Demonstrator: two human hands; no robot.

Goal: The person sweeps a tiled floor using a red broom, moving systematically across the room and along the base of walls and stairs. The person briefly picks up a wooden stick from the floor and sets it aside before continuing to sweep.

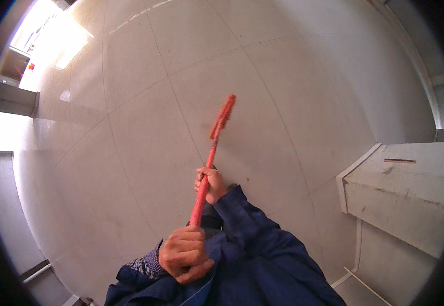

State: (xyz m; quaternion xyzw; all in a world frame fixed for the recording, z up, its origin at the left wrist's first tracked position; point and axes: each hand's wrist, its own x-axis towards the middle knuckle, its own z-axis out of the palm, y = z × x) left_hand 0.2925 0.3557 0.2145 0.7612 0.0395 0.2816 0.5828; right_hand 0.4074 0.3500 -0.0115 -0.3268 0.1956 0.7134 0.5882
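Note:
A long red-orange handle (199, 202) with a narrow red-orange head (223, 114) runs up from my body over the tiled floor. The head looks like a broom or brush head seen edge-on, and it is somewhat blurred. My left hand (186, 254) is closed around the near end of the handle, close to my chest. Farther along the shaft, my right hand (211, 184) grips it with the thumb across the top. Whether the head touches the floor, I cannot tell. My dark shoes show partly beneath the hands.
Large light tiles (237, 76) cover the floor around me. On the right a pale boxed ledge (398, 195) with a slot and dark scuffs juts out from the wall. A grey wall end (13, 99) stands at left, near bright openings. A thin stick (367, 286) lies at lower right.

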